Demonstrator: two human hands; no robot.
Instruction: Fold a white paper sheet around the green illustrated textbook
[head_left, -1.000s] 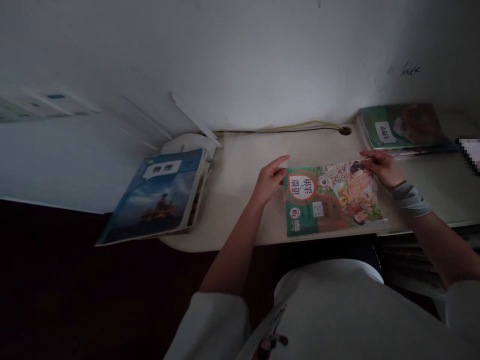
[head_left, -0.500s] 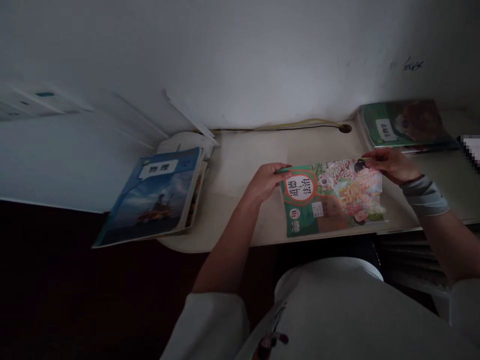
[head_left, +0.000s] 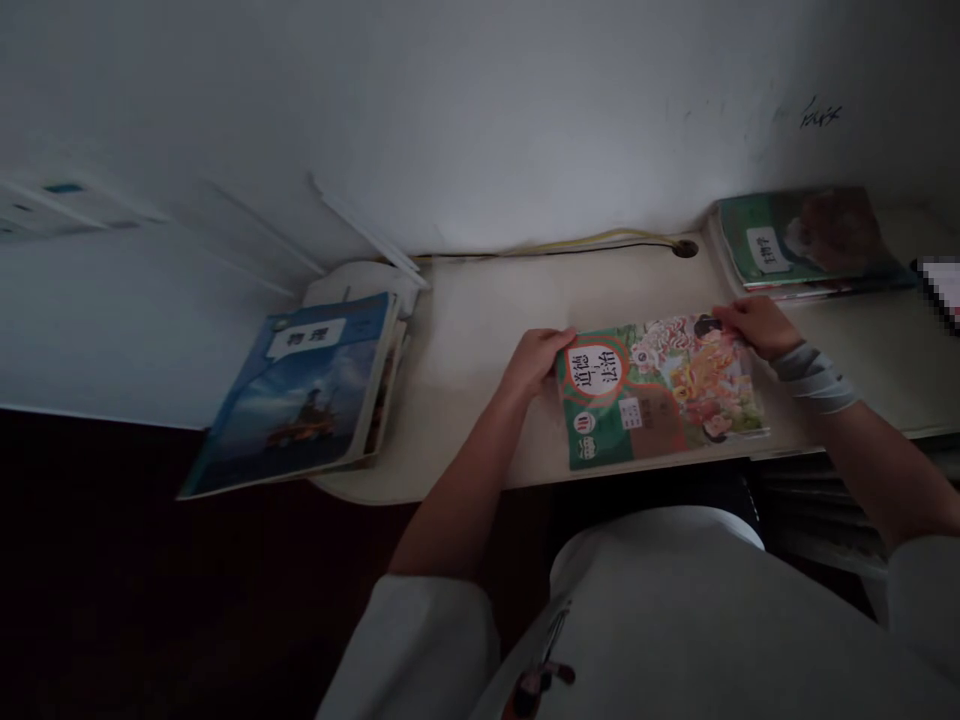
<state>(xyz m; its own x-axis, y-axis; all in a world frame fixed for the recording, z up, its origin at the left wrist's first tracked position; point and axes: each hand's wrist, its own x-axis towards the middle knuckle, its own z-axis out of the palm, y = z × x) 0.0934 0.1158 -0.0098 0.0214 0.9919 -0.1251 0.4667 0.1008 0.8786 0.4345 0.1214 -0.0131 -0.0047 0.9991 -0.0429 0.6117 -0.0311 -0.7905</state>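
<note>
A green textbook (head_left: 600, 430) with a colourful illustrated cover and Chinese title lies sideways at the table's front edge. My left hand (head_left: 538, 358) is closed on its upper left corner, fingers partly hidden behind or under the cover. At the upper right corner, my right hand (head_left: 761, 326) grips the same textbook with thumb and fingers; a grey band wraps that wrist. Whether the book rests fully on the table or is slightly lifted I cannot tell.
A blue physics textbook (head_left: 315, 390) tops a stack on the left, overhanging the edge. Another stack, with a green biology textbook (head_left: 814, 235) on top, stands at the back right. Yellow and black cables (head_left: 585, 243) run along the wall to a hole in the white table (head_left: 465, 400).
The textbook now looks flatter and its cover sharper. My right hand has shifted slightly left along with its corner, while my left hand stays at the other corner. The view has moved a little.
</note>
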